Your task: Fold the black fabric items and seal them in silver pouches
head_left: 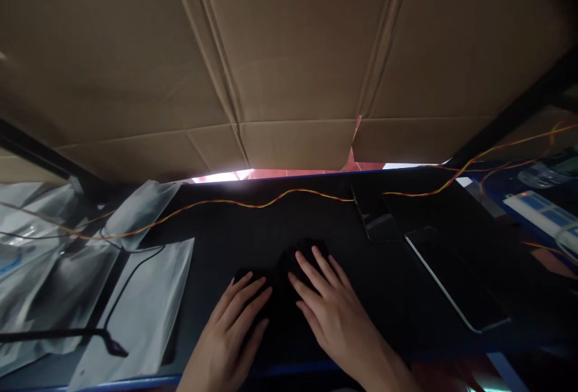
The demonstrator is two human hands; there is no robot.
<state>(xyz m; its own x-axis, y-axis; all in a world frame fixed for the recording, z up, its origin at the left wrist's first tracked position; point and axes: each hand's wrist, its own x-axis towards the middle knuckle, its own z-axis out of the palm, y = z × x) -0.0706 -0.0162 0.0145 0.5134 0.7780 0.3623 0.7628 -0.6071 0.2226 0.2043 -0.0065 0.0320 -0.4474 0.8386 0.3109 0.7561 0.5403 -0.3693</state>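
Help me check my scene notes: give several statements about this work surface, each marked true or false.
1. The hands are clasped. False: the left hand and right hand are apart.
2. The larger smartphone lies right of the right hand. True.
3. Nothing lies left of the left hand. False: translucent plastic bags lie there.
4. A creased cardboard sheet rises beyond the black tabletop. True.
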